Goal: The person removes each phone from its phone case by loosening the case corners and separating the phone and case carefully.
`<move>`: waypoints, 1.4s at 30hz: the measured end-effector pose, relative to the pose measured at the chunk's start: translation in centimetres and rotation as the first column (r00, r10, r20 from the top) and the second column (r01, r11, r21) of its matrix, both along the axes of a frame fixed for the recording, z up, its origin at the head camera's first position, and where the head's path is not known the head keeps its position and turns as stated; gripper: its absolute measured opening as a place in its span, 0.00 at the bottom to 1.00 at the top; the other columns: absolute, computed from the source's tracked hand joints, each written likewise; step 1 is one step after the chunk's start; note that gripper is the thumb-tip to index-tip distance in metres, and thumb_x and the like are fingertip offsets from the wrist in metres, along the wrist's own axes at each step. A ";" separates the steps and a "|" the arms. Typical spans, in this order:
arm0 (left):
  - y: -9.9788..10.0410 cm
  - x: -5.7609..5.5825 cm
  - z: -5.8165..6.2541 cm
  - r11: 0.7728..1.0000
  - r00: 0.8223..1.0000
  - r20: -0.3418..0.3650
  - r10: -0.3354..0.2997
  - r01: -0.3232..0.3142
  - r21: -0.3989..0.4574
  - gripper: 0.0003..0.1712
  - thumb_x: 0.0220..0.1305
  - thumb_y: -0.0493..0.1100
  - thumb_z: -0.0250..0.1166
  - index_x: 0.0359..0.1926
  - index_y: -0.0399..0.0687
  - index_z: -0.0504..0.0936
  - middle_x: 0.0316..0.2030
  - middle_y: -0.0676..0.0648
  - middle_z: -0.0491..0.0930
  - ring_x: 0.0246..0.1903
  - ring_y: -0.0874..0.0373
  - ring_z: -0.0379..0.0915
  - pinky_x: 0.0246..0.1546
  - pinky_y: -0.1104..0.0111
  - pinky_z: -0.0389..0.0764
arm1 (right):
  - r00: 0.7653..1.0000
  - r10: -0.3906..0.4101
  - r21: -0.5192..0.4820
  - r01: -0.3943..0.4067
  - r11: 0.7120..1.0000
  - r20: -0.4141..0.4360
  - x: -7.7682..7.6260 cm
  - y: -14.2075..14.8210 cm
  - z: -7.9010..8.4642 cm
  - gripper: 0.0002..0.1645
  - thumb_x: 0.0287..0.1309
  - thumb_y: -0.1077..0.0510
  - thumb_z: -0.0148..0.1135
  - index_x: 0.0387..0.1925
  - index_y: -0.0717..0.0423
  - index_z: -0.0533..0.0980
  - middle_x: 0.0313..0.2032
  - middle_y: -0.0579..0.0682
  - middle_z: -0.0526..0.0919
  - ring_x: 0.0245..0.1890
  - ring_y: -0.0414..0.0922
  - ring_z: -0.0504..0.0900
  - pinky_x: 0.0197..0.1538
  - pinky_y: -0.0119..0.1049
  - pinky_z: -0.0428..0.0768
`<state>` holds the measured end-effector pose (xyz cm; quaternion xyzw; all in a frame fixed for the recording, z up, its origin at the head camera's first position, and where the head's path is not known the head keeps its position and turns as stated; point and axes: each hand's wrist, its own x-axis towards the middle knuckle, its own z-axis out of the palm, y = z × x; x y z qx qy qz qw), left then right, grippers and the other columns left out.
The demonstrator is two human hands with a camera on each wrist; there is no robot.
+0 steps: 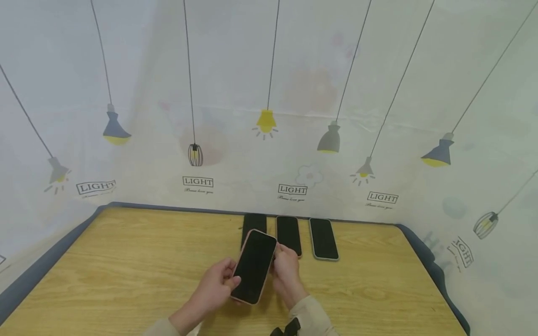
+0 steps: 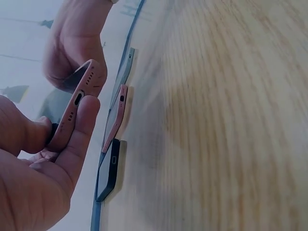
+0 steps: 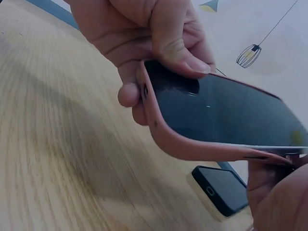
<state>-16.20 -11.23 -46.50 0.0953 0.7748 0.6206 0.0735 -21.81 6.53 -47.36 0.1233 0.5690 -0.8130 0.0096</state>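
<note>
A phone (image 1: 254, 267) in a pink case is held above the table, dark screen up and tilted. My left hand (image 1: 215, 285) grips its lower left, thumb over the screen edge and fingers beneath, as the right wrist view shows. With my right hand (image 1: 287, 271) I hold the upper right edge. At that edge, a silver strip of the phone's side shows above the case (image 3: 190, 150), which seems partly pulled away there. The left wrist view shows the case's bottom end (image 2: 72, 108) with its port opening. Some right fingers are hidden behind the phone.
Three more phones lie in a row at the table's back edge: a black one (image 1: 254, 221), a pink-edged one (image 1: 288, 235) and a pale-edged one (image 1: 323, 239). The wood-grain table (image 1: 138, 261) meets a wall covering (image 1: 235, 70) printed with lamps.
</note>
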 end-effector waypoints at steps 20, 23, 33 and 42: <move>-1.4 -1.1 0.3 0.991 0.994 -0.021 0.110 -0.111 -0.071 0.08 0.72 0.26 0.58 0.50 0.28 0.75 0.36 0.42 0.83 0.35 0.52 0.82 0.36 0.62 0.86 | 0.781 0.624 0.178 -0.611 0.771 -0.021 1.6 2.7 -0.6 0.24 0.71 0.60 0.58 0.60 0.74 0.74 0.45 0.58 0.89 0.37 0.43 0.88 0.51 0.45 0.87; -1.6 -1.4 0.3 0.991 0.994 -0.041 0.102 -0.105 -0.080 0.08 0.71 0.27 0.59 0.49 0.29 0.76 0.36 0.43 0.83 0.35 0.53 0.82 0.38 0.64 0.84 | 0.738 0.674 0.171 -0.662 0.730 -0.019 1.9 2.7 -0.9 0.27 0.66 0.64 0.60 0.63 0.74 0.73 0.49 0.61 0.87 0.38 0.44 0.88 0.51 0.45 0.87; -1.7 -1.5 0.5 0.997 0.996 -0.070 0.062 -0.064 -0.039 0.07 0.70 0.25 0.59 0.47 0.30 0.76 0.36 0.39 0.84 0.32 0.51 0.83 0.26 0.63 0.86 | 0.703 0.711 0.122 -0.704 0.700 -0.019 2.6 1.9 -1.4 0.23 0.56 0.69 0.62 0.54 0.76 0.76 0.39 0.52 0.88 0.33 0.43 0.86 0.42 0.36 0.87; -1.3 -1.3 0.8 0.990 0.991 -0.105 0.084 -0.095 -0.105 0.07 0.68 0.24 0.60 0.43 0.34 0.77 0.32 0.43 0.83 0.30 0.54 0.81 0.23 0.66 0.84 | 0.773 0.632 0.094 -0.634 0.768 0.049 3.4 0.5 -1.9 0.13 0.53 0.71 0.55 0.42 0.62 0.77 0.23 0.47 0.82 0.24 0.39 0.81 0.29 0.30 0.81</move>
